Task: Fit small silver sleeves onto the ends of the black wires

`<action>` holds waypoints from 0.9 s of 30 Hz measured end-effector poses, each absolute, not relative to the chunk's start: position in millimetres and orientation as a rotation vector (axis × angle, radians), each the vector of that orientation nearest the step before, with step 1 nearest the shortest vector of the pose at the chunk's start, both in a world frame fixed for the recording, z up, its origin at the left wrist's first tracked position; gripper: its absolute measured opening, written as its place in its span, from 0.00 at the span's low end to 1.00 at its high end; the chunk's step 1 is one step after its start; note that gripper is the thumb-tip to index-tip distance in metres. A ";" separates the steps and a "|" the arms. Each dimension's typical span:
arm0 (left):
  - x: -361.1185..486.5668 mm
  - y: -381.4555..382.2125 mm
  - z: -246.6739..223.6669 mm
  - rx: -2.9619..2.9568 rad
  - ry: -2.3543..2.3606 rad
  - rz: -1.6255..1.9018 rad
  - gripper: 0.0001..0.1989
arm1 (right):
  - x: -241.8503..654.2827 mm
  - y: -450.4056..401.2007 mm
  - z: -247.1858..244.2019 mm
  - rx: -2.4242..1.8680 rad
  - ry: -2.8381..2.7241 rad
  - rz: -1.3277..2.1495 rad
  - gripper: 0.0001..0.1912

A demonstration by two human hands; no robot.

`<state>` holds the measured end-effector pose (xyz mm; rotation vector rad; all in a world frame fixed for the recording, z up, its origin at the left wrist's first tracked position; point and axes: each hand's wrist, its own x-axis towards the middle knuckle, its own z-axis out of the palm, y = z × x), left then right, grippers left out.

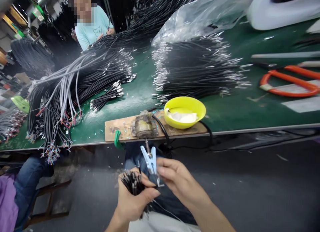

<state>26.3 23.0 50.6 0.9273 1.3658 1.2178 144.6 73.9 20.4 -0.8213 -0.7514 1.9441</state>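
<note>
My left hand [135, 198] is wrapped around a bundle of short black cables [133, 182] with bare, silvery ends. Its thumb and forefinger press together at the right of the bundle, where one cable's pale end sticks out. A light blue clothespin [150, 160] is fixed to the shaft of a small motor [143, 125] and points down toward me. Curled fingers of my right hand [177, 177] close on the clothespin's lower right side; what lies behind the fingertips is hidden. The motor sits on a wooden board [117, 130] at the table edge.
A yellow bowl [185, 112] with white material stands on the board's right end. Behind lie a pile of black cables [197, 66] and grey cables [72, 78]. Orange-handled scissors [287, 88] lie right. A green clamp [117, 140] grips the board. Another person [93, 28] works across the table.
</note>
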 end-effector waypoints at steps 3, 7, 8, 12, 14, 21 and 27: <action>24.9 23.2 54.7 0.937 1.364 1.248 0.15 | 141.6 83.7 31.9 -0.868 -0.703 1.856 0.21; 23.3 26.8 58.9 0.928 1.366 1.284 0.15 | 132.0 85.4 36.7 -0.863 -0.649 1.909 0.24; 23.2 28.0 59.4 0.922 1.372 1.290 0.15 | 130.0 85.1 35.8 -0.848 -0.636 1.923 0.24; 24.2 31.6 59.5 0.889 1.405 1.298 0.16 | 127.3 86.4 30.0 -0.756 -0.629 1.941 0.21; 25.3 32.2 59.2 0.870 1.420 1.297 0.16 | 127.2 87.9 28.4 -0.737 -0.616 1.957 0.21; 26.6 31.7 58.7 0.836 1.416 1.318 0.16 | 121.8 91.9 38.1 -0.663 -0.472 2.013 0.22; 26.5 32.4 57.5 0.838 1.407 1.320 0.16 | 120.6 93.1 41.4 -0.725 -0.496 1.969 0.23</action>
